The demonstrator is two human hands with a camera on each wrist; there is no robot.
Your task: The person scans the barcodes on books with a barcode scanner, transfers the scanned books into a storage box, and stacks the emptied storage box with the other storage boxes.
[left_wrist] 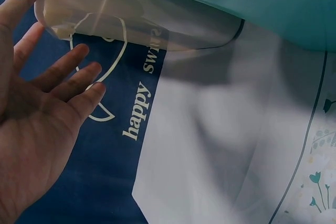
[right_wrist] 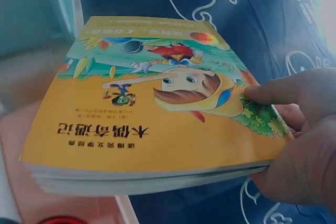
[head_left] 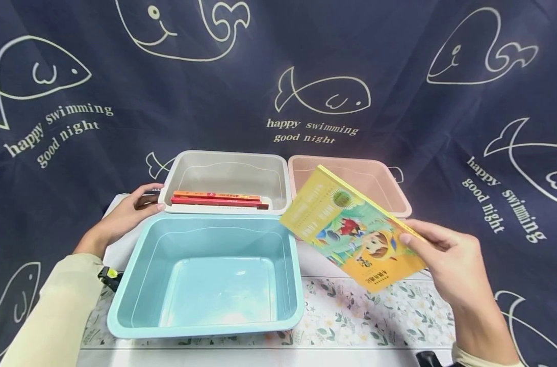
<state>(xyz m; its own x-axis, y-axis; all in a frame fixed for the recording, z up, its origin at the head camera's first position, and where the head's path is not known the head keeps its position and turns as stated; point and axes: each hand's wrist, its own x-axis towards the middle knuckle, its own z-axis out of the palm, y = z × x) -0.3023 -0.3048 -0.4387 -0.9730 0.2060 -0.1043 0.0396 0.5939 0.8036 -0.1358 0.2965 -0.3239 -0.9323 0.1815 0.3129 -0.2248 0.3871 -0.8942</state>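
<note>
My right hand (head_left: 457,260) grips a yellow-orange children's book (head_left: 375,270) by one edge, thumb on the cover. The book is tilted in the air and overlaps the pink bin (head_left: 388,186) in the head view. Its cartoon cover with a long-nosed figure shows upside down in the right wrist view, above the page edges. At the left corner of the light grey bin (head_left: 232,156), my left hand (head_left: 129,216) has its fingertips right at the rim. The left wrist view shows its fingers mostly extended. Several thin books (head_left: 216,201) with orange and red spines lie inside the grey bin.
A large blue bin (head_left: 205,331) stands in front of the grey one, its inside floor bare. Floral-patterned cloth (head_left: 352,316) covers part of the white table. Behind the bins hangs a dark blue curtain (head_left: 388,41) with white fish drawings and lettering.
</note>
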